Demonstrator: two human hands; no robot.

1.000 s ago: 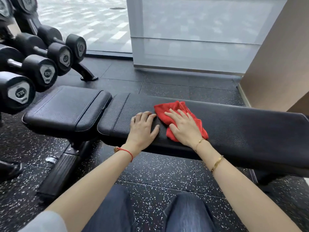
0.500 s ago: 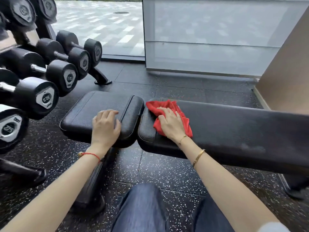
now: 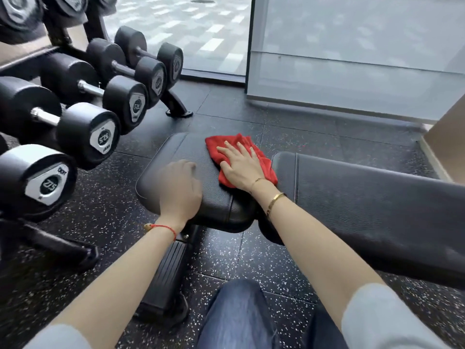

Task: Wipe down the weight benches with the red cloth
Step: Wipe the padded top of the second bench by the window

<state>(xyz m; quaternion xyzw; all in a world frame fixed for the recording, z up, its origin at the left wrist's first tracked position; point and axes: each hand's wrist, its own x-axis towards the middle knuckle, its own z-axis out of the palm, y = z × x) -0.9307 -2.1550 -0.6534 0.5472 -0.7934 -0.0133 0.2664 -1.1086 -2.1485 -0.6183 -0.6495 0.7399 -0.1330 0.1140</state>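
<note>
While the left hand (image 3: 180, 187) rests blurred on the seat pad (image 3: 191, 157), the right hand's (image 3: 240, 166) fingers (image 3: 230, 148) press flat on the red cloth (image 3: 266, 167).

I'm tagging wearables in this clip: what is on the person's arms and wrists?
The left hand has a thin red string bracelet at the wrist. The right hand has a fine gold chain at the wrist and a plain gold bangle just behind it. Both forearms are bare, with light grey sleeves showing at the bottom edge.
</note>
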